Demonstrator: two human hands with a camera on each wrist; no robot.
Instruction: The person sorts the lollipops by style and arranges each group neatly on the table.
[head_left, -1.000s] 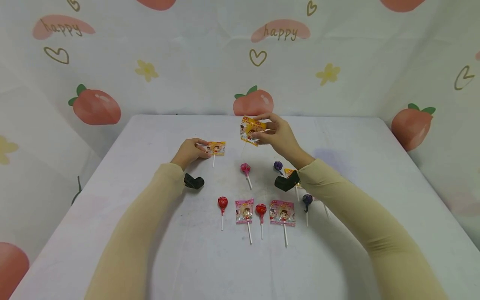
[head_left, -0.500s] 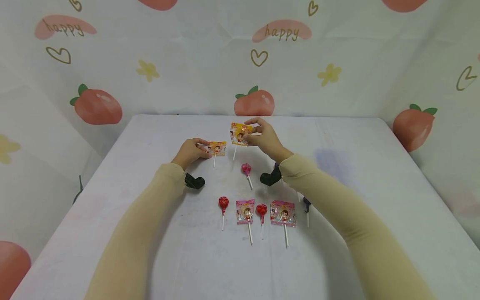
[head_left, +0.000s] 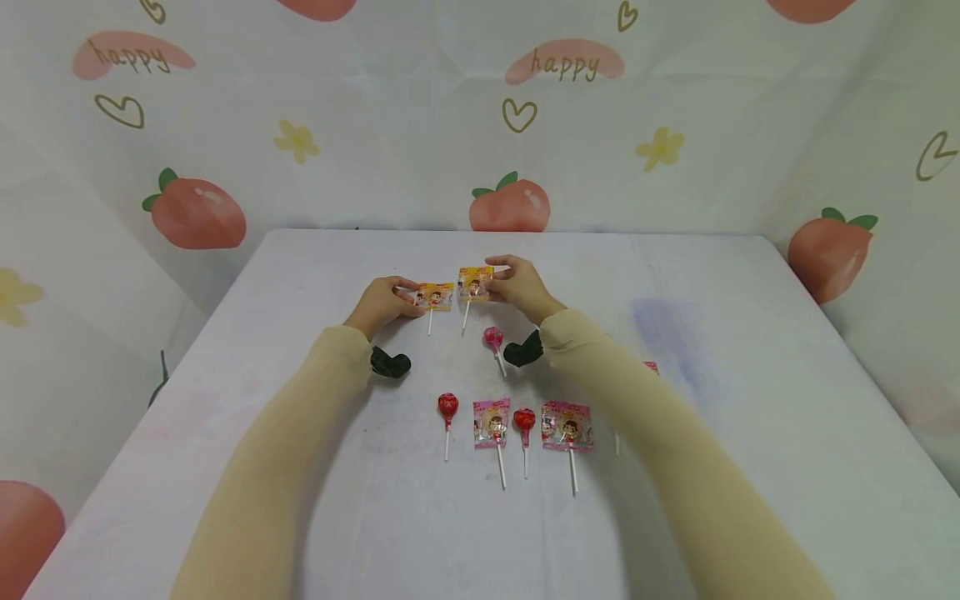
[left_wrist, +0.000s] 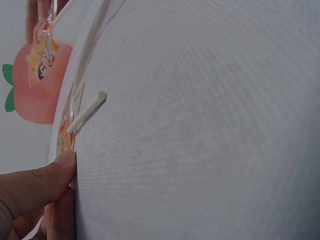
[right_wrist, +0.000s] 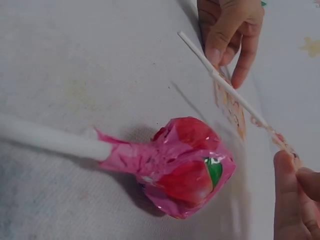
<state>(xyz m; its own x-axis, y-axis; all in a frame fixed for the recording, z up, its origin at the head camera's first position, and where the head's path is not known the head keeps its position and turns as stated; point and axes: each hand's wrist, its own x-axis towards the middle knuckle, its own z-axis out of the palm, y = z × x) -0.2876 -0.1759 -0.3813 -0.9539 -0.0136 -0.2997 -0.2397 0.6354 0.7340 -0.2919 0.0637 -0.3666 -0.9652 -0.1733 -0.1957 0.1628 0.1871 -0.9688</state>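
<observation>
In the head view my left hand (head_left: 382, 305) pinches the left edge of a flat lollipop in a yellow-orange wrapper (head_left: 437, 297), which lies at the table surface with its stick toward me. Just right of it, my right hand (head_left: 522, 289) grips the right edge of a second yellow-wrapped lollipop (head_left: 474, 283); a small gap parts the two packets. How far this one is off the cloth is hard to tell. A round pink lollipop (head_left: 492, 337) lies below the right hand; it looms large in the right wrist view, its pink wrapper (right_wrist: 185, 170) clearly visible.
Nearer to me lie a red round lollipop (head_left: 447, 405), a pink packet lollipop (head_left: 491, 423), another red one (head_left: 524, 419) and a second pink packet (head_left: 567, 426). My right sleeve (head_left: 645, 417) mostly hides more lollipops. A printed cloth backdrop (head_left: 405, 108) hangs behind the table.
My right hand has moved left and down, bringing its yellow-wrapped lollipop close beside the one at my left hand. The left hand has stayed in place. My right sleeve now covers the purple lollipops.
</observation>
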